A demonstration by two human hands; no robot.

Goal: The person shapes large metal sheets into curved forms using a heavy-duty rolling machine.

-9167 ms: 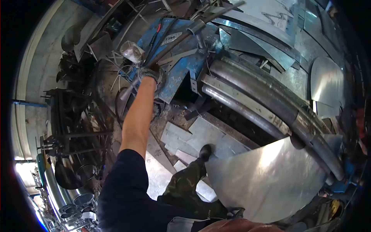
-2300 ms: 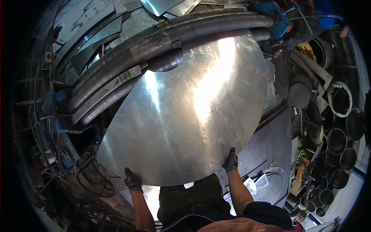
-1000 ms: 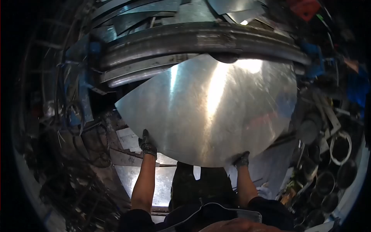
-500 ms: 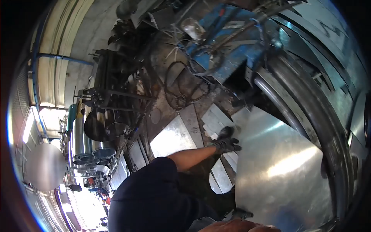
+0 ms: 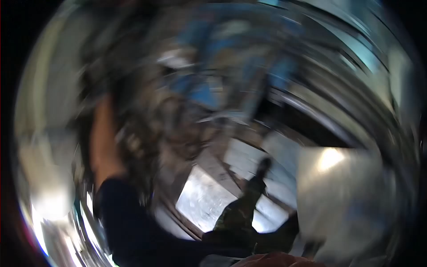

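Motion blur smears much of the view. My left arm stretches up at the left; my left hand [image 5: 106, 89], in a dark glove, merges with dark clutter, and its fingers and anything in them cannot be made out. Low on the right, my right hand [image 5: 313, 245] is a dark blurred shape by the lower left edge of a large shiny metal sheet [image 5: 344, 196]. Whether it grips the sheet is unclear.
Flat metal pieces [image 5: 207, 198] lie on the floor around my leg and dark shoe [image 5: 264, 167]. Blurred blue equipment [image 5: 204, 91] is at the upper middle. Long curved metal parts [image 5: 329, 111] run along the right.
My left hand has moved from beside the large sheet to the far upper left. The view has shifted and blurred; the sheet and my right hand appear further right.
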